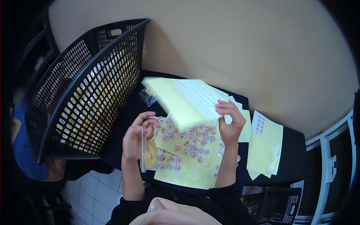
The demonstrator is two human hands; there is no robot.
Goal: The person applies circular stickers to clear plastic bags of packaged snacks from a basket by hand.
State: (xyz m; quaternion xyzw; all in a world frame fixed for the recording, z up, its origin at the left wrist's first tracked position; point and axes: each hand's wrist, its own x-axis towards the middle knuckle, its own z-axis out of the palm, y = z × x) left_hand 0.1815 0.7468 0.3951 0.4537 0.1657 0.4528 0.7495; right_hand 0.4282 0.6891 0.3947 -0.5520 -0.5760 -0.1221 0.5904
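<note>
Seemingly mid-way through a sticker job, at the point of getting a sheet out of the way. Holding a small clear bag [149,153] upright in the left hand [135,140], above the near left part of the table [292,150], with thumb and fingers closed on the bag's top edge. Inside, something pale yellow, too small to name. Pinching a yellow sheet [176,101] by its right edge in the right hand [229,122], fingers closed on the paper. Lifted clear over the middle of the table, tilted and blurred, with a white dotted panel on its upper face.

Flat underneath, from the middle to the near edge, sticker sheets [187,140] with rows of small round orange-and-white stickers. Near the right edge, further yellow sheets [266,138]. By the far left corner, a second clear bag [147,96]. Against the left edge, a tilted black basket [93,93], whether touching or not hard to tell. Beyond that, a person's blue sleeve [22,150].

By judgement, the next move calls for setting the lifted sheet aside without dragging the sheets below. Also for freeing the right fingertips to peel a single sticker while keeping the bag steady.
</note>
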